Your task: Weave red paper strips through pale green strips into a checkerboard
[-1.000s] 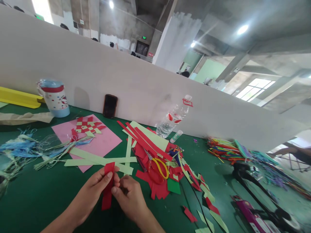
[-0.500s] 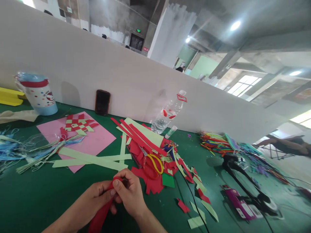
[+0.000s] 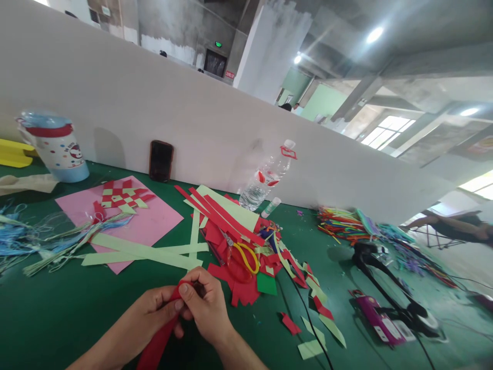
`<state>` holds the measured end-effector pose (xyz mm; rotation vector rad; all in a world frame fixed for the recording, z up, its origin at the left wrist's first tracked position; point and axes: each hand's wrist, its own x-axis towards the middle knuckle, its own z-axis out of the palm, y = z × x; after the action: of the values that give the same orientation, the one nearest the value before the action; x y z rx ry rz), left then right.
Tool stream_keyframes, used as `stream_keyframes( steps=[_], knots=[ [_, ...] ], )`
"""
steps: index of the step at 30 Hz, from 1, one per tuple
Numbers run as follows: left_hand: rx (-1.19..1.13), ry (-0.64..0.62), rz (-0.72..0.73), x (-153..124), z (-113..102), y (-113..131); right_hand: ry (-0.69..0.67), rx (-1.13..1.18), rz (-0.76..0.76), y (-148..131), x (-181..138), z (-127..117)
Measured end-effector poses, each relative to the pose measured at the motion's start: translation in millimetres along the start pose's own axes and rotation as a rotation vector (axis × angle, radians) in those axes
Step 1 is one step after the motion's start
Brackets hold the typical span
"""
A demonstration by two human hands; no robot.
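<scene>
Low in the middle of the view, my left hand [image 3: 154, 311] and my right hand [image 3: 206, 306] meet over the green table [image 3: 50, 308]. Both pinch the top of a red paper strip [image 3: 156, 344], which hangs down toward me between them. The fingers of each hand are closed on it, thumbs on top. Just beyond lie long pale green paper strips [image 3: 142, 252] and a heap of red and green paper scraps [image 3: 239, 290] with yellow-handled scissors [image 3: 244, 254] on top.
A pink sheet [image 3: 154, 221] carries a woven red-and-green piece [image 3: 123, 195]. A lidded cup [image 3: 57, 146], dark phone [image 3: 160, 160] and plastic bottle [image 3: 265, 180] stand by the white partition. Thread bundles [image 3: 23, 241] lie left; coloured sticks [image 3: 342, 223], a black stand [image 3: 385, 282] and cable right.
A second ago the red strip stood upright in my left hand; both hands have since closed together on its top end, and it now hangs toward me. The view has shifted slightly right.
</scene>
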<state>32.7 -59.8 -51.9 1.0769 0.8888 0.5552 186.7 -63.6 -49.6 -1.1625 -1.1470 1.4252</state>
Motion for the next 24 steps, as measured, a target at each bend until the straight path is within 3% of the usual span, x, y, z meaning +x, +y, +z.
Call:
stream_keyframes(
  steps=[24],
  knots=[
    [0.013, 0.000, -0.017, -0.9, 0.0, 4.2, -0.002, -0.024, -0.011, -3.5, -0.1, -0.3]
  ],
)
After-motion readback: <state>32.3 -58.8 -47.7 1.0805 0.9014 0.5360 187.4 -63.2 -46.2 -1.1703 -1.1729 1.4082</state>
